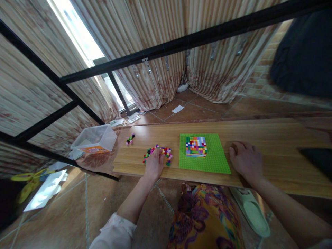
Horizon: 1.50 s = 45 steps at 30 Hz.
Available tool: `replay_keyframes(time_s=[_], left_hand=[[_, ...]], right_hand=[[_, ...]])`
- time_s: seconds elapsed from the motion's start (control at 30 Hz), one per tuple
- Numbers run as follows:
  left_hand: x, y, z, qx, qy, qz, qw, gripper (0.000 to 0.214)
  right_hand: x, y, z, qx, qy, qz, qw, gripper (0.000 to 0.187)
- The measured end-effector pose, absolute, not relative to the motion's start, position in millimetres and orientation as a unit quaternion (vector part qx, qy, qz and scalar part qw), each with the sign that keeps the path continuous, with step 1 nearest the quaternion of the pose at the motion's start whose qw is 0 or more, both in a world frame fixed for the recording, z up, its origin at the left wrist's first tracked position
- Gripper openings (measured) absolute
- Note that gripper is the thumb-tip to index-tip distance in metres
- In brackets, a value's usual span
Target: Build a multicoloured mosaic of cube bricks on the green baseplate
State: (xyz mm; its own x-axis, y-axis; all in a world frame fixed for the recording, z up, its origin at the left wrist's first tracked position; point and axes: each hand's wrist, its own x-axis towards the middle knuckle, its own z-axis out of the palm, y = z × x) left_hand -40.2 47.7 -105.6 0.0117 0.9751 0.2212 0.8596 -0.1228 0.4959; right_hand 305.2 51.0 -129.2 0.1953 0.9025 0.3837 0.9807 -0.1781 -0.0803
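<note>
My left hand [155, 164] reaches down into a loose pile of small coloured building bricks [168, 152]. Its thumb and fingers come together among the bricks; what is between the fingertips is too small to make out. To the right of the pile lies a green baseplate [218, 157]. A low block of multicoloured bricks [196, 146], built in layers, stands on the baseplate's upper left part. My right hand [246, 160] rests on the wooden table just past the baseplate's right edge, fingers loosely bent and apart, holding nothing.
A small cluster of pink, green and black pieces [130, 138] lies on the table's left part. Beyond the left end stands a clear plastic box [95, 138]. A black metal bar [166, 48] crosses ahead. At the right edge lies a dark flat object [317, 159].
</note>
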Motion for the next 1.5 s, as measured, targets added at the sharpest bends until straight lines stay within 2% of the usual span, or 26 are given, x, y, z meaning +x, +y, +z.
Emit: replay_keyframes(time_s=[0.27,0.73,0.83,1.0,1.1,1.27,1.5], left_hand=[[-40,48,-99,0.709,0.619,0.318,0.115,0.024],[-40,46,-100,0.653,0.647,0.361,0.157,0.021],[-36,47,-98,0.613,0.639,0.404,0.229,0.019],[-30,43,-90,0.419,0.571,0.505,0.494,0.025],[-28,38,-83,0.333,0.528,0.522,0.581,0.032],[-26,33,-76,0.281,0.494,0.532,0.627,0.028],[-24,34,-77,0.303,0.500,0.520,0.622,0.026]], right_hand=[[305,51,-129,-0.756,-0.623,-0.123,0.159,0.036],[306,51,-129,-0.758,-0.622,-0.118,0.155,0.038],[305,50,-128,-0.758,-0.622,-0.120,0.155,0.038],[304,50,-127,-0.758,-0.622,-0.118,0.156,0.037],[304,50,-127,-0.759,-0.621,-0.116,0.157,0.037],[304,50,-127,-0.759,-0.620,-0.118,0.159,0.037],[305,51,-127,-0.758,-0.623,-0.114,0.157,0.037]])
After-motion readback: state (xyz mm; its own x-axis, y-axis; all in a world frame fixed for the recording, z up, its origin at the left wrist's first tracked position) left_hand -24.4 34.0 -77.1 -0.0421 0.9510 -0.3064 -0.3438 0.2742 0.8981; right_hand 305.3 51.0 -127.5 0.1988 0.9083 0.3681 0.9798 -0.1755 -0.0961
